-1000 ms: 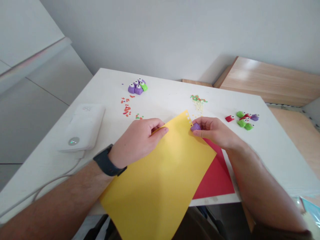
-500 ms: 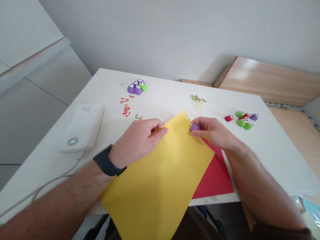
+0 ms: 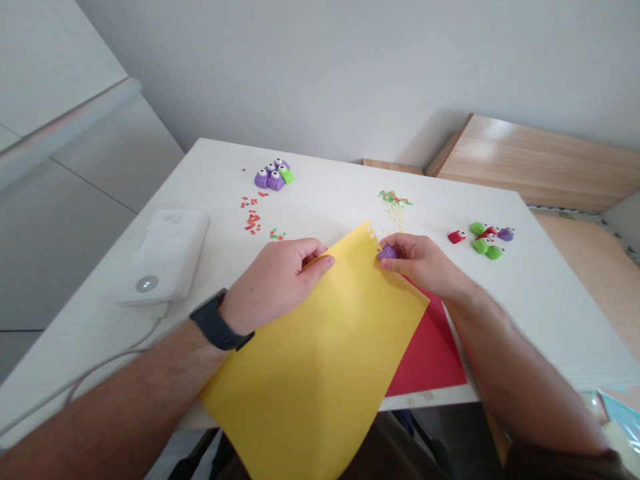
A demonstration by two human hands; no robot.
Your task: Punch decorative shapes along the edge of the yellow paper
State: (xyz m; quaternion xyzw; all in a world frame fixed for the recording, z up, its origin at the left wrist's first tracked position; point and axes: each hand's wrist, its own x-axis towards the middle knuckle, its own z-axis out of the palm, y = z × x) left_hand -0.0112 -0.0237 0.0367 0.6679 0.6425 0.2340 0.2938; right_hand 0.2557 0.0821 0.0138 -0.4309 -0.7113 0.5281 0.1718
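Observation:
A yellow sheet of paper (image 3: 320, 353) slants across the table's front edge, its far corner pierced by a short row of small holes. My left hand (image 3: 285, 280), with a dark watch on the wrist, pinches the sheet's upper left edge between thumb and fingers. My right hand (image 3: 425, 263) is closed around a small purple craft punch (image 3: 387, 253), which sits on the sheet's right edge just past the holes. Under the yellow sheet lies a red sheet (image 3: 435, 353), partly covered.
Purple and green punches (image 3: 275, 176) cluster at the back left; red, green and purple ones (image 3: 487, 240) lie at the right. Red cutouts (image 3: 253, 221) and a green, red and yellow pile (image 3: 395, 203) are scattered about. A white power bank (image 3: 167, 257) with a cable rests at left.
The purple punch and my right hand have shifted very slightly left along with the view. Both hands keep their grips. The power bank's indicator looks different.

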